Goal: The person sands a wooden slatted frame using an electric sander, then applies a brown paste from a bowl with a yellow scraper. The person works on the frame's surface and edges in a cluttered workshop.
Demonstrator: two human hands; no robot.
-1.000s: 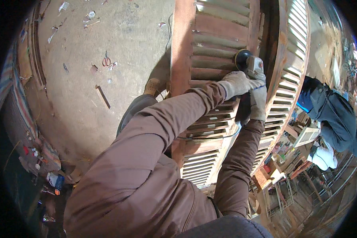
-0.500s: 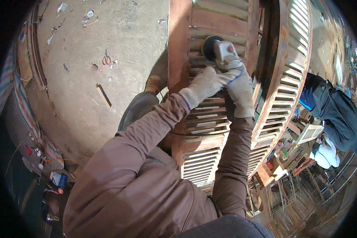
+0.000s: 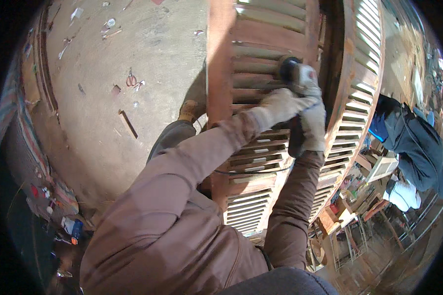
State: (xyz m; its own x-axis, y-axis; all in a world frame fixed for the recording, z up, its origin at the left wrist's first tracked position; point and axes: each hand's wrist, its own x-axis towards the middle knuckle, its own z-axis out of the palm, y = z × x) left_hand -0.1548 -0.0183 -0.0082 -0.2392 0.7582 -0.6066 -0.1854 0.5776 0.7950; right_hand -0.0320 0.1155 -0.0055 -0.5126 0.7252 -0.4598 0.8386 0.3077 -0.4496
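Observation:
Both my hands wear pale work gloves and grip one angle grinder. My left hand is closed near the grinder's head. My right hand wraps the body behind it, and the dark handle end shows below. The round black disc meets or hovers just over the slats at the right side of a brown wooden louvered shutter; I cannot tell which. The disc is slightly blurred. A dark power cord crosses the shutter below my hands.
A second louvered shutter stands just to the right. On the concrete floor at left lie scissors, a wood strip and scraps. Dark cloth and a clutter of wood pieces are at the right.
Both hands and the grinder have moved right and slightly nearer to me across the slats, toward the shutter's right stile. Both hands keep their hold.

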